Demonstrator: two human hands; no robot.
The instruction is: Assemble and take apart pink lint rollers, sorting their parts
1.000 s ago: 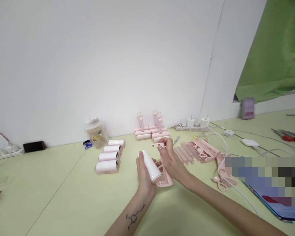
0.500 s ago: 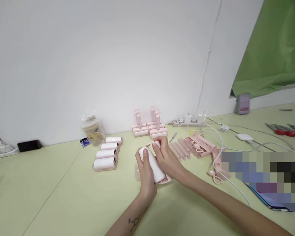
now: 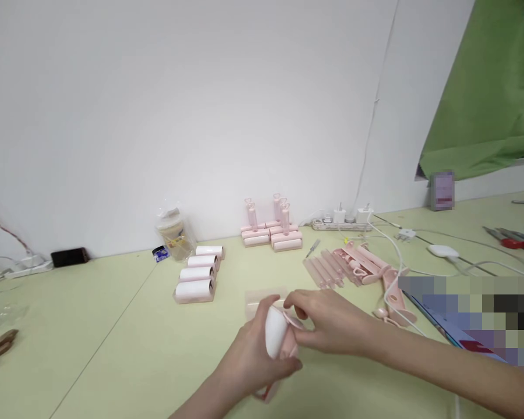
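Observation:
A white adhesive roll [image 3: 275, 331] sits against a pink plastic roller holder [image 3: 290, 344]; together they look like a lint roller. My left hand [image 3: 251, 352] is closed around it from the left, thumb and fingers on either side. At the holder's far end, my right hand [image 3: 332, 321] pinches the pink end piece, its fingers bent over the edge. The roller is tilted, and its lower part is partly covered by my left hand. Just behind my hands, a translucent pink cover [image 3: 252, 298] lies on the table, partly hidden.
Several white rolls [image 3: 195, 289] in clear covers stand left. Lint rollers with upright handles [image 3: 287, 237] stand by the wall. Right are translucent tubes [image 3: 322, 269], pink holders [image 3: 364, 265], a thin knife [image 3: 313, 248], white cables [image 3: 397, 250] and a power strip [image 3: 343, 225].
The roller has come lower and turned, its end now more toward me. My right hand has shifted from its top to the end piece. The view has swung slightly left.

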